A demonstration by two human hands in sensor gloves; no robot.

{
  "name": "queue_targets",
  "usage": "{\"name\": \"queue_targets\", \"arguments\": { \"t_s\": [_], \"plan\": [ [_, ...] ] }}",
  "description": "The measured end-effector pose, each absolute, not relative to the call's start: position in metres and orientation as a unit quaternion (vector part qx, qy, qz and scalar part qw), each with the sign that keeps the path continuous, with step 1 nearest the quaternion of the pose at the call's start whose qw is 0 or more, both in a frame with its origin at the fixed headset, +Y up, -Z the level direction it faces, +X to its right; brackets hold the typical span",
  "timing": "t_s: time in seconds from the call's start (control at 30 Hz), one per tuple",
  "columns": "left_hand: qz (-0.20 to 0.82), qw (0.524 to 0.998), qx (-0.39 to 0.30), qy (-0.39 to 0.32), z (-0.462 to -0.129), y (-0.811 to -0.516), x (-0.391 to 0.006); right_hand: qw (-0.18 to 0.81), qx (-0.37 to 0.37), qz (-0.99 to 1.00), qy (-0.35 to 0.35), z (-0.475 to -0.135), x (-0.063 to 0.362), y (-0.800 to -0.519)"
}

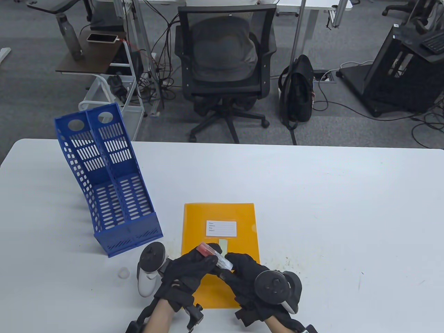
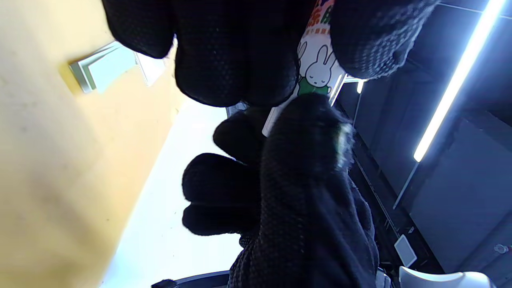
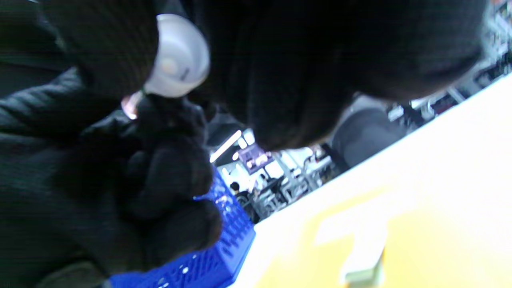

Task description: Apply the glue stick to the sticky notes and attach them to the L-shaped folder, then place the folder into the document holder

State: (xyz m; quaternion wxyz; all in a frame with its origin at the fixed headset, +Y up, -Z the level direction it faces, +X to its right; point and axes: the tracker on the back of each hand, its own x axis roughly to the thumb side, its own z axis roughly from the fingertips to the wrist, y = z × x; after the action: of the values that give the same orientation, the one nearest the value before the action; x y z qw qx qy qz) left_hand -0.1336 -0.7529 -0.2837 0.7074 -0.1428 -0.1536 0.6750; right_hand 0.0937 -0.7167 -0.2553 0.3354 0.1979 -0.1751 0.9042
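1 glue stick (image 1: 215, 256), 1 orange L-shaped folder (image 1: 222, 215), 1 pale sticky note (image 1: 224, 245), 1 blue document holder (image 1: 114, 194) and 2 gloved hands are showing on the white bench (image 1: 329, 208).

The glue stick is sitting in the air just above the near half of the folder, held between both hands. Its long axis is running diagonally in the table view, with the red end pointing up-left toward the document holder and the other end pointing down-right into the right hand (image 1: 249, 274). The left hand (image 1: 189, 269) is curling its fingers (image 2: 232, 52) round the upper part of the tube; the left wrist view is showing a rabbit print on the white barrel between those fingers. The right hand is pinching the lower end with curled fingers (image 3: 176, 168).

The folder is lying flat, its long axis running away from the person, with 1 white label (image 1: 221, 228) on it. The sticky note is lying on the folder just below that label, its long axis also running away from the person.

The document holder is standing to the left of the folder, near but apart, with 2 compartments and its tall back leaning toward the far-left.
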Motion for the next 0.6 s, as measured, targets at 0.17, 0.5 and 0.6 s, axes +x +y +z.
{"name": "queue_targets", "arguments": {
  "t_s": [0.17, 0.5, 0.6],
  "plan": [
    [0.679, 0.705, -0.14, -0.149, -0.2835, -0.7534, -0.1362, 0.353, 0.207, 0.9, -0.153, -0.2564, 0.0932, -0.7213],
    [0.666, 0.716, -0.142, -0.152, -0.2828, -0.7529, -0.1332, 0.333, 0.197, 0.907, -0.163, -0.2555, 0.0949, -0.718],
    [0.675, 0.709, -0.142, -0.148, -0.2834, -0.7538, -0.1347, 0.35, 0.208, 0.901, -0.153, -0.257, 0.0948, -0.7211]
  ]
}}
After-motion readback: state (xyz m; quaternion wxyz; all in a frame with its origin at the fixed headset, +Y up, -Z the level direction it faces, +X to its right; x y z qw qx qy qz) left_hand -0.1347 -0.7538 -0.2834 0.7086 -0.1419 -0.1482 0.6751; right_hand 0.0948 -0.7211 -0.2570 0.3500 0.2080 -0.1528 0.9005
